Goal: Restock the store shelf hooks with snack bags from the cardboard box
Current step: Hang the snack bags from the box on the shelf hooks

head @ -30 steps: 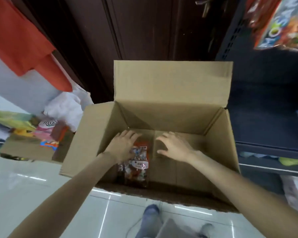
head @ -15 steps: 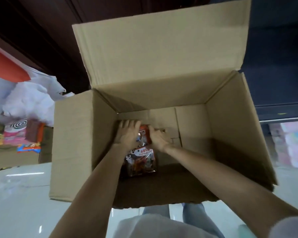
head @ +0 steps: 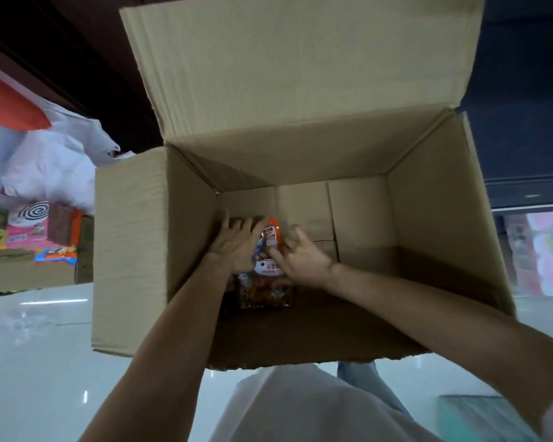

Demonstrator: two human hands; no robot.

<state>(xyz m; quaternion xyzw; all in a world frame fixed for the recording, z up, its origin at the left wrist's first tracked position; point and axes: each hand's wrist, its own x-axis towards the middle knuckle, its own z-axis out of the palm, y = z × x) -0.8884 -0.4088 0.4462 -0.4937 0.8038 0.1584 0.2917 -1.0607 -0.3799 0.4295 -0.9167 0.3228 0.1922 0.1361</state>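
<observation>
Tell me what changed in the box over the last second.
Both hands closed in on the snack bags: the right hand, which lay flat on the box floor a second ago, slid left and now curls its fingers onto the bags; the left hand stayed on their left edge. The camera moved closer. The bags remain on the floor of the cardboard box, not lifted.

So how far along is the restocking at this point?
Done: the cardboard box looks nearly emptied, bare floor showing beyond a few snack bags. In hand: left hand and right hand are gathering those bags. Left: carrying them out and hanging them; no hooks are in view.
</observation>
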